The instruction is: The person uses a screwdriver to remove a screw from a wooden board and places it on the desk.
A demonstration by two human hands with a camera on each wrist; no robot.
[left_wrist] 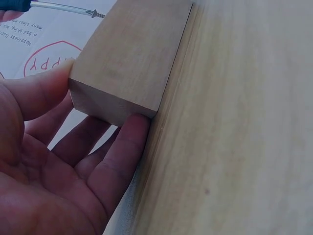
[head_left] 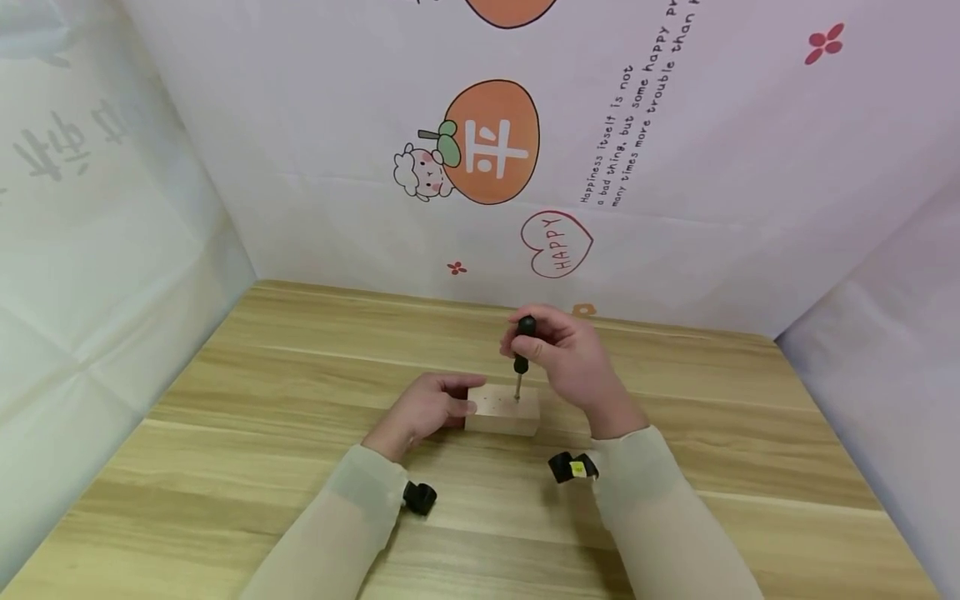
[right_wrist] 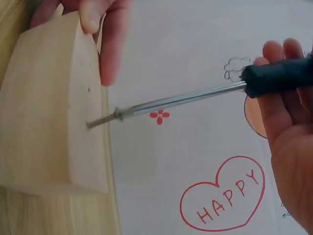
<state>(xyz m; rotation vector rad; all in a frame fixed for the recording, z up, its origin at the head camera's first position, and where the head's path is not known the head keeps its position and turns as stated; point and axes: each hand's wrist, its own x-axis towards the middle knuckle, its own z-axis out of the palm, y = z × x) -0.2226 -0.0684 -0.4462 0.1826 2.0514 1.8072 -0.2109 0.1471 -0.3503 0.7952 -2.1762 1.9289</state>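
A pale wooden block [head_left: 502, 423] lies on the table, with a row of small holes in its upper face. My left hand [head_left: 429, 408] grips the block's left end, thumb at the top edge and fingers around the end, as the left wrist view shows. In my right hand [head_left: 573, 358] is a screwdriver [head_left: 524, 337] with a dark handle, held nearly upright over the block's right part. The screwdriver's tip meets the head of a screw [right_wrist: 102, 120], whose point is at the block's upper face with much of its threaded shank showing.
The wood-grain table [head_left: 300, 367] extends around the block on all sides. Behind it hangs a white printed sheet [head_left: 337, 125] with cartoon drawings and lettering. Small black wrist cameras [head_left: 420, 498] sit at both cuffs.
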